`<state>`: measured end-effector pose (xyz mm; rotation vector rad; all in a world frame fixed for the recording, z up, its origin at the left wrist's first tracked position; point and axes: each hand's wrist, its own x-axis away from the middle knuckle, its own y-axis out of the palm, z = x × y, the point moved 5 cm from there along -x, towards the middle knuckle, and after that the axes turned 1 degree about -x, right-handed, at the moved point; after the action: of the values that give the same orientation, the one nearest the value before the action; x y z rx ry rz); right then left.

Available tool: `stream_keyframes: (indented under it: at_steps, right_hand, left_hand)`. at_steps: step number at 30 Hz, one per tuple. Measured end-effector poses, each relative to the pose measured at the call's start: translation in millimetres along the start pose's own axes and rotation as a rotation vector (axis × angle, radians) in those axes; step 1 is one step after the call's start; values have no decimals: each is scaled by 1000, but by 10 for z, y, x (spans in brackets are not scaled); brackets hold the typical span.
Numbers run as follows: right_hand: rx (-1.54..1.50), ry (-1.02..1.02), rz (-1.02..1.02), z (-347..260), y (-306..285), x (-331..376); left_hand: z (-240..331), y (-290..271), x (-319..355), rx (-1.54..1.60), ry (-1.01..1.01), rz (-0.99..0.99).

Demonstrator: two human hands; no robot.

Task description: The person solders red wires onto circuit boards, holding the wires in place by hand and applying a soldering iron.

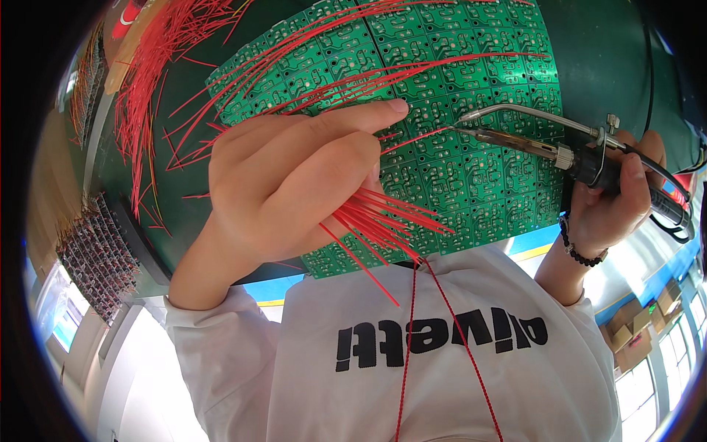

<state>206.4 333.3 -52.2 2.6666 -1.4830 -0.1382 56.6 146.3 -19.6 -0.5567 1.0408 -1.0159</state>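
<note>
My left hand (287,180) is closed round a bundle of red wires (387,217), whose ends fan out below the fingers. A single red wire (418,138) runs from those fingers to the tip of a soldering iron (593,168). My right hand (615,199) grips the iron by its black handle. A thin bent metal tube (526,110) is clamped along the iron and ends close to its tip. Both hands are over a green circuit board panel (471,184) divided into many small boards. Other red wires (383,76) stretch across the panel's far part.
A large heap of red wires (147,88) lies at the far left of the dark green work surface (600,66). Rows of small populated boards (99,258) stand at the left edge. A black cable (670,177) trails from the iron. Cardboard boxes (630,331) show at lower right.
</note>
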Motion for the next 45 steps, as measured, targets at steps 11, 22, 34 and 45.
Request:
stream_keyframes:
  at_steps: [11,22,34,45]
  right_hand:
    - [-87,42,-45,42,-86,25]
    - [-117,-54,11,-21,-18,-30]
    - [-89,-26,110,110,74,103]
    - [-160,5,105,168,11,108]
  left_hand:
    - [-10,4,-7,-5,6,5]
    - [-100,-157,3,50,37,-8]
    - [-90,-301,197,-47,-136,0]
    - [-34,-368,203,71,20,-27]
